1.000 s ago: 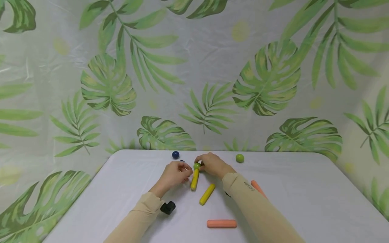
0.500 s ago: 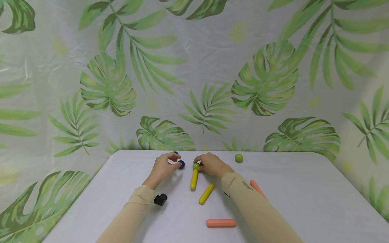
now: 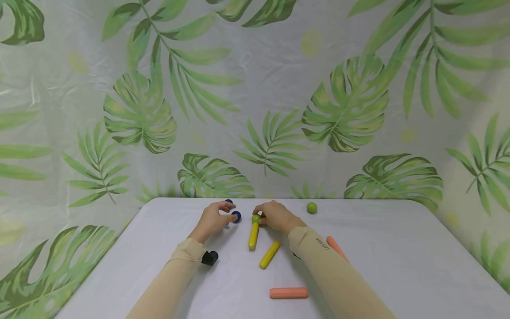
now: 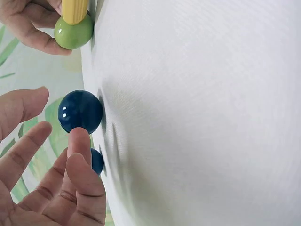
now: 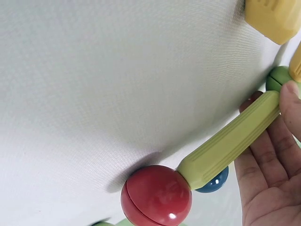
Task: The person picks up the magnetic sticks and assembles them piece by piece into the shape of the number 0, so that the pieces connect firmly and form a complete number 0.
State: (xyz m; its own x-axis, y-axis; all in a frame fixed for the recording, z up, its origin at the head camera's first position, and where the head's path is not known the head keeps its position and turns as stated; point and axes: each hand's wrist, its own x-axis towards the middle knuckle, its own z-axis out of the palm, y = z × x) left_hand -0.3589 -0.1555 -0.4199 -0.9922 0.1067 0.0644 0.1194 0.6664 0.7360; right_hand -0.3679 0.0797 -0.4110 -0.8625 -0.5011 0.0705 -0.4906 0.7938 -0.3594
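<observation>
My right hand [image 3: 279, 217] pinches a green ball [image 3: 256, 219] near the back of the table. A yellow stick [image 3: 253, 236] is joined to that ball and points toward me. In the right wrist view, a light green stick [image 5: 230, 141] runs from the green ball to a red ball [image 5: 155, 195]; in the head view the right hand hides both. Beside a dark blue ball [image 4: 80, 112] is my left hand [image 3: 210, 221], fingers spread and loosely bent, one fingertip right at the ball's lower edge in the left wrist view. A second blue ball [image 4: 97, 161] shows partly behind those fingers.
Another yellow stick [image 3: 269, 254] lies mid-table. One orange stick [image 3: 288, 293] lies nearer me, and a second orange stick [image 3: 336, 248] is partly covered by the right sleeve. At the back right sits a lime green ball [image 3: 312, 207]. A patterned leaf curtain [image 3: 255, 110] stands behind the table.
My left hand has moved left, away from the yellow stick and green ball, to the nearer blue ball. The right hand keeps its hold on the green ball.
</observation>
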